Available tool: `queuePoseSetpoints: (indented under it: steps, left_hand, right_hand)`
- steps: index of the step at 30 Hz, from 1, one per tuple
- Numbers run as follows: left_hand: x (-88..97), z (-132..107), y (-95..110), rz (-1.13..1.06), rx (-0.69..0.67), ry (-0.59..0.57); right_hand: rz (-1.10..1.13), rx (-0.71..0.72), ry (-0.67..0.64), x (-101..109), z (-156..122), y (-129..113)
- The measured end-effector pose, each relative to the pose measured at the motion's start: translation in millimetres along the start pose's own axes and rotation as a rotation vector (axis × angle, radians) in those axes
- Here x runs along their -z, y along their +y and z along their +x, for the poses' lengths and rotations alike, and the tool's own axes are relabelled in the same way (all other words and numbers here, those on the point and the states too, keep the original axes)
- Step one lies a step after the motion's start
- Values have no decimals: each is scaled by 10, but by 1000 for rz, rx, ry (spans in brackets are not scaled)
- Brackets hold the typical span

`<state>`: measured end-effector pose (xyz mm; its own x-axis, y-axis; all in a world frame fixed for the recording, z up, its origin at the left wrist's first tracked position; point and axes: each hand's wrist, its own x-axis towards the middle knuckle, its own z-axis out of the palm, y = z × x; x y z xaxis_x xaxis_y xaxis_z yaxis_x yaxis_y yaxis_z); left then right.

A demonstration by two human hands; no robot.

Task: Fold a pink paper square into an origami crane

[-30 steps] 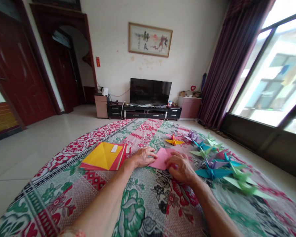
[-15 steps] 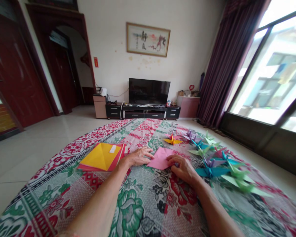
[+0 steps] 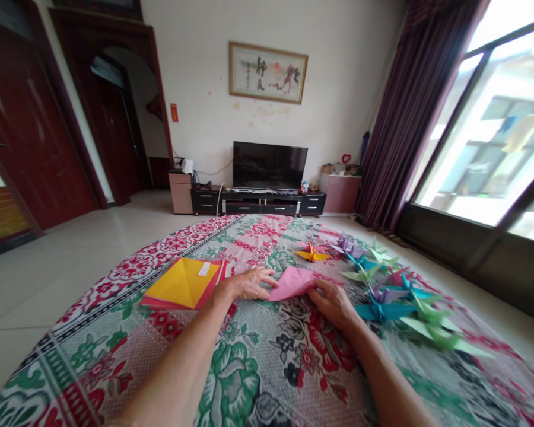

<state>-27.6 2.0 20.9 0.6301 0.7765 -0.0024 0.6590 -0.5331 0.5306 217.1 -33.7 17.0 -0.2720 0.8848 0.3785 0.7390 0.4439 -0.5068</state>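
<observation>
A pink sheet of origami paper (image 3: pixel 295 281) lies on the flowered tablecloth in front of me, its near edge bent up. At its left corner rests my left hand (image 3: pixel 253 283), fingers stretched and a little apart, with the fingertips touching the paper and cloth. My right hand (image 3: pixel 333 301) pinches the paper's right near edge between thumb and fingers. To the left lies a stack of paper with a creased yellow sheet (image 3: pixel 182 284) on top, bearing a small white label. An orange paper crane (image 3: pixel 312 254) stands beyond the pink sheet.
Several paper cranes in green, blue and purple crowd the table's right side, with a blue crane (image 3: pixel 385 309) close to my right hand. The patterned tablecloth (image 3: pixel 244 379) covers the round table. A television (image 3: pixel 270 166) on a low cabinet stands by the far wall.
The pink paper's near edge has risen from the cloth and bent away from me. My right hand has shifted slightly right with that edge; my left hand has stayed nearly still.
</observation>
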Motion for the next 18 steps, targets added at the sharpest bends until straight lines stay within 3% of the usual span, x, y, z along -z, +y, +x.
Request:
queuePoseSetpoints:
  steps: [8, 13, 18]
  left_hand:
    - [99, -61, 225, 54, 83, -93]
    - [64, -18, 257, 83, 138, -70]
    - [38, 28, 227, 133, 99, -62]
  right_hand:
    - [-59, -139, 155, -198, 84, 1]
    - [-123, -150, 144, -230, 93, -20]
    - [-159, -153, 142, -222, 94, -16]
